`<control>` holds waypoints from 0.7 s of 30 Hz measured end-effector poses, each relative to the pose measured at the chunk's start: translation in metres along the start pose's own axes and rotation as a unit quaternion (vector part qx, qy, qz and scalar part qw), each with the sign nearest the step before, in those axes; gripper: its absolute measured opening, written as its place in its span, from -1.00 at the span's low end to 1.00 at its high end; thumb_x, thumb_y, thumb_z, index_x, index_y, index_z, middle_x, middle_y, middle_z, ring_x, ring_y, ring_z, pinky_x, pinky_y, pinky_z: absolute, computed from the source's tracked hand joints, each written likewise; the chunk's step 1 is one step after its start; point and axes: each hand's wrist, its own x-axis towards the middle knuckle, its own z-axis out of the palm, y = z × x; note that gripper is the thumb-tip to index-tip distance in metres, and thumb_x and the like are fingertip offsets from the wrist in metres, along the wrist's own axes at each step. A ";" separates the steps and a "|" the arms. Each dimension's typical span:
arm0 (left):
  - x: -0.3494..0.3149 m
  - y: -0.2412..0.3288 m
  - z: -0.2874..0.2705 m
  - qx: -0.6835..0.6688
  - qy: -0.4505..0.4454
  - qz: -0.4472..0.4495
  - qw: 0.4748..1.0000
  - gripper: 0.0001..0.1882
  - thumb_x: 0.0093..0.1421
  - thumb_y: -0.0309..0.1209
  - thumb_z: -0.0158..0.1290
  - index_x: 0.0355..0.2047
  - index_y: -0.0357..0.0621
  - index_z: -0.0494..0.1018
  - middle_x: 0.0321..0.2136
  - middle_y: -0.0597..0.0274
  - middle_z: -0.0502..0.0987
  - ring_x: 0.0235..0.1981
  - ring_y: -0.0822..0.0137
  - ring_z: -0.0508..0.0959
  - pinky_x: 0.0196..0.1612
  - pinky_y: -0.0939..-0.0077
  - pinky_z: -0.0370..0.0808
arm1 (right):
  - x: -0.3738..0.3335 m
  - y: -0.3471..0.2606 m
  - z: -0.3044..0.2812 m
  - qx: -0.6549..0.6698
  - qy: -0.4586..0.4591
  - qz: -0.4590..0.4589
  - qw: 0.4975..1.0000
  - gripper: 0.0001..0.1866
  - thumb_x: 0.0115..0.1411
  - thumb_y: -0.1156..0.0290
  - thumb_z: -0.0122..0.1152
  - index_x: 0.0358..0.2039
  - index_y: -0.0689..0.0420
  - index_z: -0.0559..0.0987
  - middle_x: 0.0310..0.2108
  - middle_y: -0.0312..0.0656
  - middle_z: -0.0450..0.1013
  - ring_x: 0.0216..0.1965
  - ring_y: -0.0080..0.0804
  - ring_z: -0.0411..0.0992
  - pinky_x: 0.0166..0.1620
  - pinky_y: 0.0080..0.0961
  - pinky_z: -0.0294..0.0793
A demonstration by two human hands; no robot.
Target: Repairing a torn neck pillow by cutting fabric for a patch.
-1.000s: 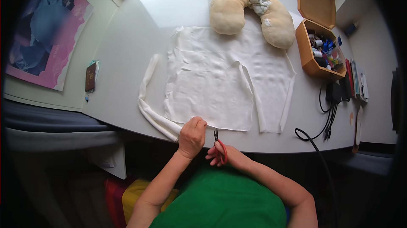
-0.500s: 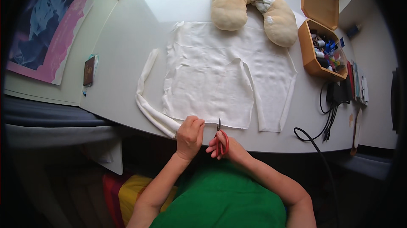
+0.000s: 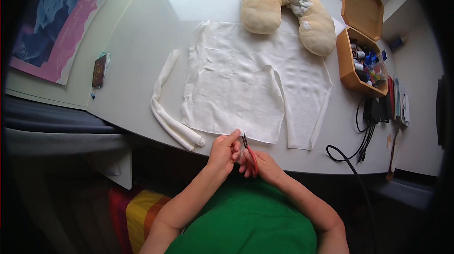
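Note:
A large white cloth (image 3: 231,84) lies spread on the table, with a folded flap along its right part. At its near edge, my left hand (image 3: 225,150) is turned with fingers curled and the thumb tip against the hem; whatever is in the fingers is too small to make out. Close beside it, my right hand (image 3: 265,165) grips small red-handled scissors (image 3: 254,159), their dark blades pointing up toward the hem near my left thumb. A rolled white strip of cloth (image 3: 160,107) curves along the left of the big cloth.
A beige U-shaped neck pillow (image 3: 317,32), white stuffing showing, rests on the cloth's far edge. An open wooden box (image 3: 349,65) of thread spools and sewing things stands at right. Black cables (image 3: 366,140) hang over the front edge. A brown booklet (image 3: 99,70) lies left.
My left hand has moved slightly right and rolled over, coming off the strip's near end toward the scissors. The scissors have tilted and shifted a little right and down. The view has shifted slightly.

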 end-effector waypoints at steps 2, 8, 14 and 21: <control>0.002 -0.003 -0.001 -0.003 0.009 0.008 1.000 -0.62 0.32 -0.27 0.09 -0.61 -0.12 0.31 -0.74 0.30 0.37 -0.82 0.49 0.29 -0.77 0.62 0.10 | -0.003 0.002 -0.002 -0.002 -0.008 0.029 1.000 -0.39 0.38 -0.17 -0.14 -0.25 0.22 0.52 -0.40 -0.17 0.53 -0.48 -0.50 0.49 -0.48 -0.61 0.40; 0.000 -0.002 0.004 -0.008 0.029 0.007 1.000 -0.61 0.32 -0.30 0.08 -0.65 -0.11 0.31 -0.75 0.31 0.35 -0.82 0.48 0.28 -0.77 0.60 0.08 | -0.007 0.009 -0.006 -0.001 -0.029 0.084 0.996 -0.27 0.31 -0.33 -0.20 -0.20 0.20 0.50 -0.31 -0.18 0.53 -0.40 -0.50 0.50 -0.46 -0.58 0.45; -0.001 0.001 -0.002 -0.036 0.007 -0.013 0.999 -0.67 0.31 -0.33 0.09 -0.58 -0.14 0.33 -0.72 0.28 0.39 -0.81 0.46 0.29 -0.76 0.59 0.12 | -0.001 -0.005 -0.010 0.024 -0.027 0.087 0.996 -0.25 0.29 -0.37 -0.22 -0.21 0.17 0.49 -0.33 -0.18 0.52 -0.40 -0.51 0.49 -0.47 -0.57 0.46; -0.002 -0.002 -0.002 -0.031 0.016 -0.005 0.999 -0.69 0.31 -0.31 0.08 -0.54 -0.14 0.32 -0.71 0.28 0.39 -0.82 0.47 0.29 -0.76 0.62 0.12 | -0.007 -0.011 -0.015 -0.018 0.009 0.065 0.998 -0.35 0.36 -0.26 -0.21 -0.36 0.13 0.50 -0.48 -0.26 0.48 -0.52 -0.59 0.43 -0.52 -0.64 0.37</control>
